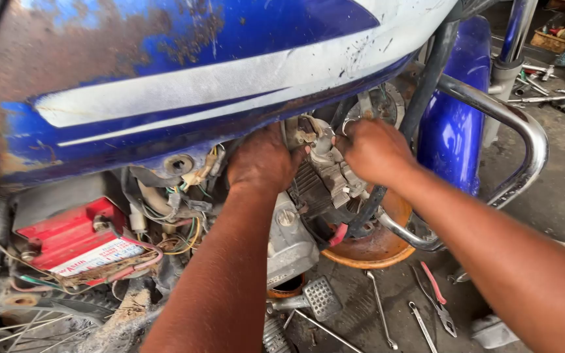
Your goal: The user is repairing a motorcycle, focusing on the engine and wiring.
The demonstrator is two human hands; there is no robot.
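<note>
Grey engine head [325,173] between both hands' fingers [346,145]

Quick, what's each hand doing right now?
Left hand: closed, pressed against the engine; contents hidden.
Right hand: closed at the engine top; grasp cannot be told.

Both fingertips vanish behind the engine [322,176] under the tank [184,72].

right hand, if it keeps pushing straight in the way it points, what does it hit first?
Likely the grey finned engine head: the right hand points left into it, fingers already at it. Left hand lies just beyond. Depth is unclear.
</note>
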